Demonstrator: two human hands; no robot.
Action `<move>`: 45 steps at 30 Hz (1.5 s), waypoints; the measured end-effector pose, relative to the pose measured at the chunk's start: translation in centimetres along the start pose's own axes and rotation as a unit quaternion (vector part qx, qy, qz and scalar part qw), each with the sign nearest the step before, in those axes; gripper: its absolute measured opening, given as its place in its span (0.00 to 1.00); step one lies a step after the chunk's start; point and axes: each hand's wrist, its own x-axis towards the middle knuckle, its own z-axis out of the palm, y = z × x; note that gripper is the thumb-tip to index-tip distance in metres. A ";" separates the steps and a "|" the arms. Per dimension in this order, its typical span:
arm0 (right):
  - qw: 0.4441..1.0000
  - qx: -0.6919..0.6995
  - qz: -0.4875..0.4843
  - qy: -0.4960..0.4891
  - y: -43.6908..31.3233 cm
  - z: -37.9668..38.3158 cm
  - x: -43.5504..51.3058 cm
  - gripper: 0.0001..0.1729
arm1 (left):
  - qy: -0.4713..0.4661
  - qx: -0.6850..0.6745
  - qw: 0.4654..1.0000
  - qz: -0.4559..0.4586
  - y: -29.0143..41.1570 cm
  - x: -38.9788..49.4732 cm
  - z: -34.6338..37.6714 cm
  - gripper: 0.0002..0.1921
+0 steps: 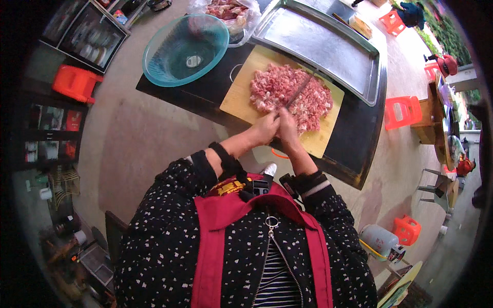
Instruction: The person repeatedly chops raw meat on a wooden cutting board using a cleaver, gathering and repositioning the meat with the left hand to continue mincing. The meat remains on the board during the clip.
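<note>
Chopped raw meat [271, 86] lies spread over a yellowish cutting board [240, 94] on a dark table. Both hands meet at the board's near edge, around the handle of a knife [298, 92] whose narrow blade reaches away across the meat. My left hand [266, 128] closes on the handle from the left, and my right hand [287, 125] is pressed against it from the right. The fingers overlap, so the handle itself is mostly hidden. The blade is seen nearly edge-on.
A teal plastic basin [185, 50] stands left of the board, beside a plastic bag of meat [231, 15]. Behind the board lies a large metal tray [319, 42]. Red plastic stools [402, 111] stand on the floor at the right, near a gas cylinder [379, 240]. Other people are far off at the right.
</note>
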 end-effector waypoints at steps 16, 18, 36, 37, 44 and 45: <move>0.991 0.051 -0.058 0.107 -0.9 -0.3 -0.2 0.28 | -0.009 -0.008 0.999 -0.034 -0.1 1.1 0.6 0.21; 0.993 0.041 -0.077 0.084 -0.5 -0.4 -0.2 0.28 | 0.010 0.008 0.999 0.048 0.0 0.7 0.7 0.22; 0.997 0.026 -0.049 0.058 -0.6 -1.0 -1.0 0.29 | -0.009 -0.038 0.999 0.000 -0.4 -0.1 1.4 0.21; 0.996 0.027 -0.058 0.060 -0.8 -1.3 -1.1 0.29 | -0.007 -0.033 0.999 -0.013 -0.3 -0.2 1.7 0.21; 0.996 0.083 0.011 -0.019 -0.9 -2.7 -0.3 0.28 | -0.050 -0.119 0.970 -0.207 -1.8 0.8 3.1 0.19; 0.988 0.124 0.090 -0.027 -0.5 -2.9 -0.3 0.25 | -0.075 -0.126 0.968 -0.201 -2.1 0.9 3.3 0.19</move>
